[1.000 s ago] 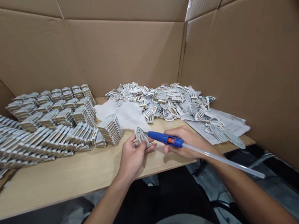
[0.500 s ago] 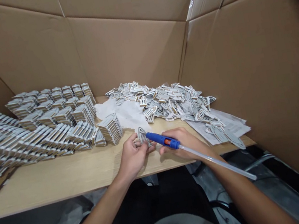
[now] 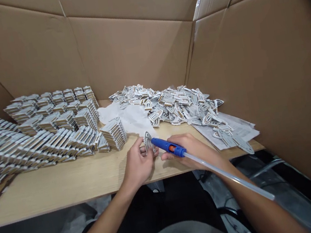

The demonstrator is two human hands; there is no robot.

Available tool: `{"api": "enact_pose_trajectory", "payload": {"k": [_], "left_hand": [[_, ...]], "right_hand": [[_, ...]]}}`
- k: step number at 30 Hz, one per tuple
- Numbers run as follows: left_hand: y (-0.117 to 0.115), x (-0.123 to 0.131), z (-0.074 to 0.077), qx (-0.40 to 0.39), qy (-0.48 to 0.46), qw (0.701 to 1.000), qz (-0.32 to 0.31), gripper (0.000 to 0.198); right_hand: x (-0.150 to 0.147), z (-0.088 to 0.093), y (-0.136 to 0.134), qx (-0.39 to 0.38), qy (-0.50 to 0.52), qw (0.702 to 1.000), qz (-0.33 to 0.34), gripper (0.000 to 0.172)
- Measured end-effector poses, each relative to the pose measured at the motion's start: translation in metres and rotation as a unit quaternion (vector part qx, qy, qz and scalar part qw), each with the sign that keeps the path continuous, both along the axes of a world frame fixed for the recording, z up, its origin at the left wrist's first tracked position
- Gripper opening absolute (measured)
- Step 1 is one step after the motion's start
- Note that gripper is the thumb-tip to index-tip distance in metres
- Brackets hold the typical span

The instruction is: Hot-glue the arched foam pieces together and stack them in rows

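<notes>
Over the front part of the table, my left hand (image 3: pixel 139 161) grips a small grey-and-white arch-shaped piece (image 3: pixel 148 141) by its lower part, holding it upright. My right hand (image 3: pixel 192 148) is wrapped round a blue glue gun (image 3: pixel 168 146) with an orange part showing in its side. A long clear glue stick (image 3: pixel 228 176) sticks out of the gun's back end over my right forearm. The gun's tip is at the face of the arch-shaped piece; whether it touches, and any glue there, is too small to make out.
Neat stacks of similar pieces (image 3: pixel 67 121) fill the left of the wooden table (image 3: pixel 65 183), one stack (image 3: pixel 113 134) standing nearest my left hand. A loose heap (image 3: pixel 174 103) lies at the back right, partly on white paper (image 3: pixel 127 117). Cardboard walls (image 3: pixel 138 51) enclose the back and sides.
The arch-shaped piece has turned slightly in my left hand and stands more edge-on. The glue gun has shifted a little left, its glue stick's rear end dipping lower.
</notes>
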State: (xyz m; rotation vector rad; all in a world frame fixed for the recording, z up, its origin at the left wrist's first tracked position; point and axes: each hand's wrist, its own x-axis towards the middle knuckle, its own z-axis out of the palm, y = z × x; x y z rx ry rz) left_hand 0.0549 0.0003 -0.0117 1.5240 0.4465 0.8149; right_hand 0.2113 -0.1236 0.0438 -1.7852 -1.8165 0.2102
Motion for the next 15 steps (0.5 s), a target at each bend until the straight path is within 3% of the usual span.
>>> {"api": "enact_pose_trajectory", "payload": {"k": [3,6,9,13,15], "left_hand": [[-0.002,-0.003,-0.001,0.071,0.024,0.997,0.023,0.021],[-0.004,-0.004,0.001,0.082,0.022,0.996,0.022,0.019],[-0.005,-0.002,0.004,0.015,-0.014,1.000,0.010,0.029],[-0.005,0.001,0.006,-0.116,-0.051,0.992,0.011,0.057],[-0.005,0.002,0.007,-0.128,-0.062,0.990,0.009,0.061]], "right_hand": [[-0.006,0.009,-0.006,-0.004,-0.012,1.000,-0.016,0.050],[-0.009,0.015,-0.011,0.017,-0.035,0.999,-0.020,0.053],[-0.010,0.018,-0.013,0.069,-0.020,0.997,-0.028,0.052],[-0.003,0.018,-0.014,0.168,0.063,0.976,-0.124,0.052],[0.005,0.016,-0.015,0.159,0.117,0.968,-0.156,0.055]]}}
